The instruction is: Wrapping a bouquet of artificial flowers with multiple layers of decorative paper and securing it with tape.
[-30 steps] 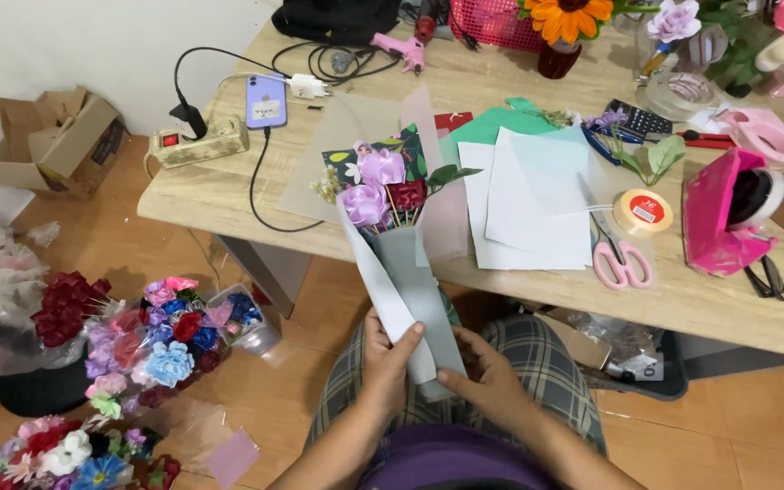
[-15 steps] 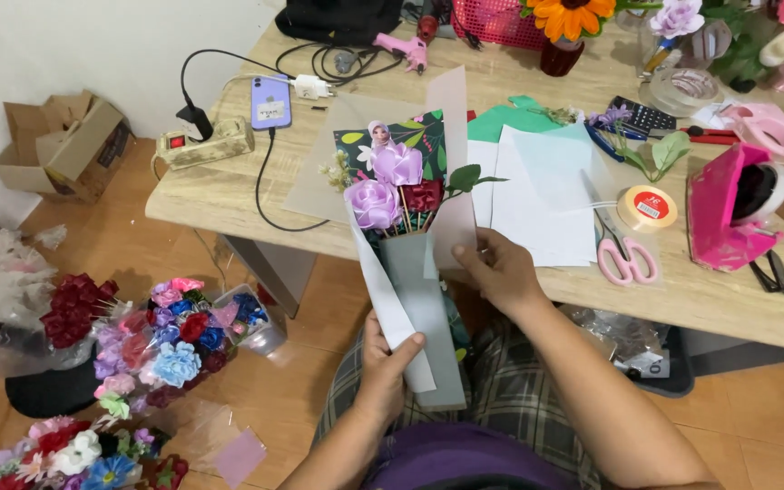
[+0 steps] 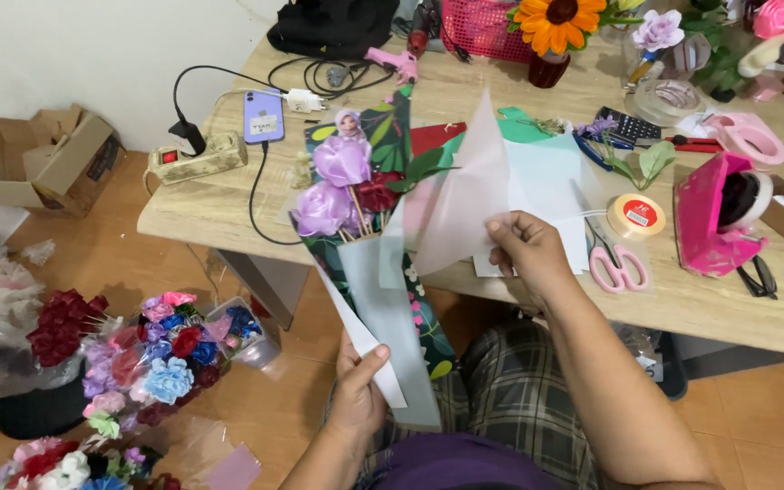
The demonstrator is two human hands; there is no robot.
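A small bouquet [image 3: 347,186] of purple and dark red fabric flowers sits in grey, white and floral wrapping paper [image 3: 392,318]. My left hand [image 3: 360,386] grips the bouquet's wrapped lower end, over my lap. My right hand [image 3: 528,254] is raised to the bouquet's right and pinches a translucent white sheet of paper [image 3: 469,195] that stands up beside the flowers, partly hiding the papers on the table behind it.
The wooden table [image 3: 210,209] holds a phone [image 3: 263,116] on a cable, a power strip [image 3: 197,159], pink scissors [image 3: 617,268], a tape roll [image 3: 635,215], a pink tape dispenser [image 3: 719,213] and a glue gun [image 3: 392,62]. Flower bunches [image 3: 151,349] and a cardboard box [image 3: 52,159] lie on the floor at left.
My right hand left the bouquet's base, rose to the right and took hold of the translucent sheet. The bouquet has tilted up closer to the table.
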